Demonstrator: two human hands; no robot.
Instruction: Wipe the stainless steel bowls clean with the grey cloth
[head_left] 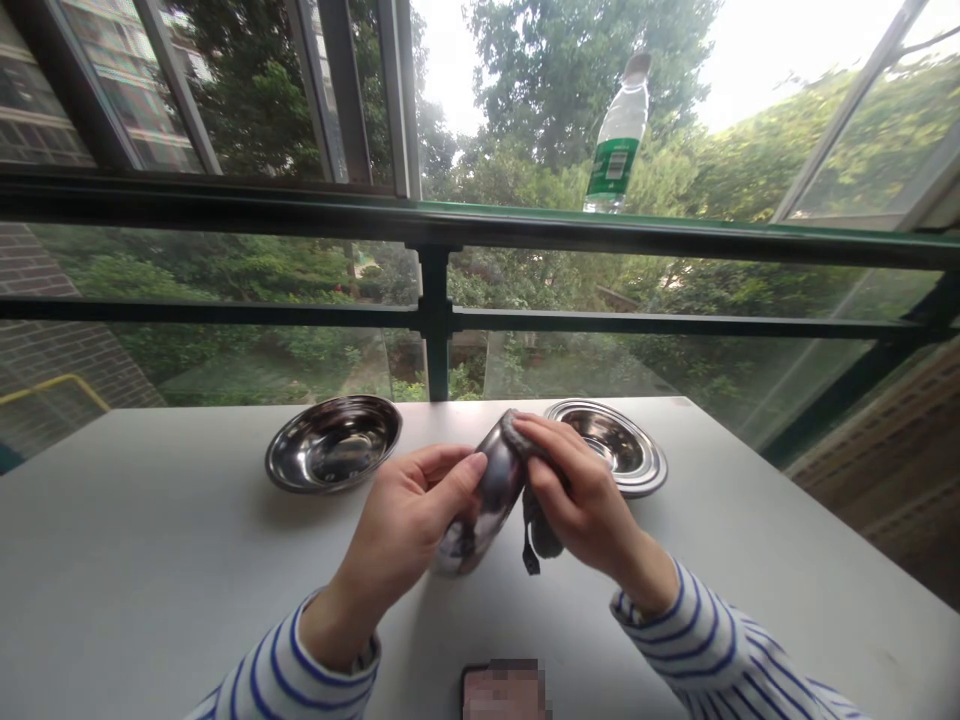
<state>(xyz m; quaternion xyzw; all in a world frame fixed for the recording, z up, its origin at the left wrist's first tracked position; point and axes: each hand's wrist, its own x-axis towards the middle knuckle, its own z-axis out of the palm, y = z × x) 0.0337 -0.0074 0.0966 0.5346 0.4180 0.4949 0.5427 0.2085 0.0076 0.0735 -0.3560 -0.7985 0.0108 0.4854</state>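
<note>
A shiny stainless steel bowl (491, 490) is held up tilted on its side above the middle of the table, its curved outer wall showing. My left hand (409, 515) grips it from the left, thumb on the outer wall and the other fingers partly hidden behind. In my right hand (589, 495) is a bunched grey cloth (546, 538), pressed against the bowl's upper edge. A dark loop with a small tag dangles from the cloth. My right fingers are curled over it.
On the white table (172, 560) sit a steel bowl (334, 450) at the back left and stacked-looking steel bowls (652, 470) at the back right. A partly blurred phone (499, 692) lies at the near edge. A plastic bottle (616, 145) stands on the green railing (517, 225).
</note>
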